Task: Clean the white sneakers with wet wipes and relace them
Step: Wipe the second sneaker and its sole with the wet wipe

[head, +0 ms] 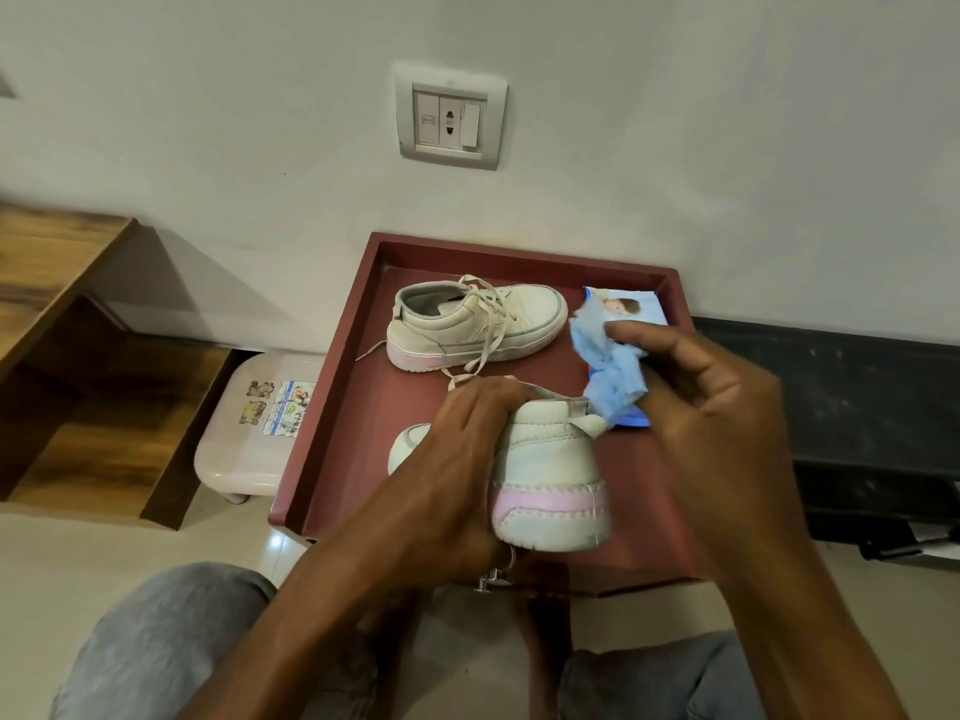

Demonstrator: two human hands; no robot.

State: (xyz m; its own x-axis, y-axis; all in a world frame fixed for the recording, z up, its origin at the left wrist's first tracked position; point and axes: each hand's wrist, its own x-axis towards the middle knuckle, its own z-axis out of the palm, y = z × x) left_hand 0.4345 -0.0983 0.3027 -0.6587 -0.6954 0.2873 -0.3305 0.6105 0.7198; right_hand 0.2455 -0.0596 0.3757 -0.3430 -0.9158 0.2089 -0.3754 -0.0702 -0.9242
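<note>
**Inspector:** Where are the 2 sneakers?

**Assistant:** Both are at the dark red square tabletop with a raised rim (353, 449). The far white leather sneaker (524, 309) stands on its sole near the back rim, toe to the right. Its loose cream laces (488, 337) spill down its side onto the red surface. The near white sneaker with a pink heel band (550, 475) is at the front edge, heel toward the camera, toe away and to the left. I cannot tell whether its sole rests on the surface.

**Inspector:** Left hand?

**Assistant:** The left hand (462, 459) grips the near sneaker from its left side, fingers curled over the top opening.

**Inspector:** Right hand?

**Assistant:** The right hand (711, 407) pinches a crumpled pale blue wet wipe (608, 371) between thumb and bent fingers. The wipe hangs at the near sneaker's collar, and its lower end touches the heel tab.

**Inspector:** Other items?

**Assistant:** 1 flat pack of wipes printed with a baby (631, 306) lies at the tabletop's right side, just beside the far sneaker's toe, partly under the wipe and the right hand. 1 white wall socket plate (449, 116) sits on the wall above. 1 beige plastic stool (244, 449) stands on the floor left of the tabletop. A brown wooden shelf unit (78, 356) stands further left.
</note>
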